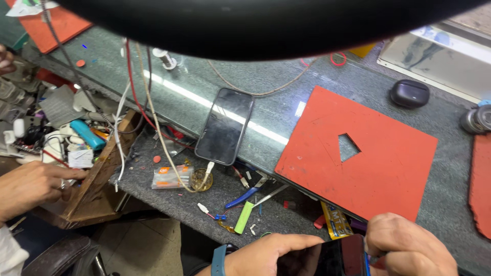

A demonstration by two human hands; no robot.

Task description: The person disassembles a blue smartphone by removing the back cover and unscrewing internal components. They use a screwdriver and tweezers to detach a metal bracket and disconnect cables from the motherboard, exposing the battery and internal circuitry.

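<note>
Gripping a dark phone (pixel 337 258) (bottom edge), left hand (pixel 266 255) fingers curl beneath; right hand (pixel 409 250) closed on its end.

Dark phone (pixel 335 258), gripped at frame bottom

Your left hand (pixel 271 255) fingers curl over its near end; your right hand (pixel 409 248) fingers pinch the far edge. Slab lies roughly flat, glossy black face up, reddish glare near your right fingertips, thin blue edge showing.

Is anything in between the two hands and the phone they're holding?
No, nothing visible. The left hand cradles the dark phone from below and the right hand grips its right end, both touching it directly. The other phone lies apart on the glass counter.
</note>
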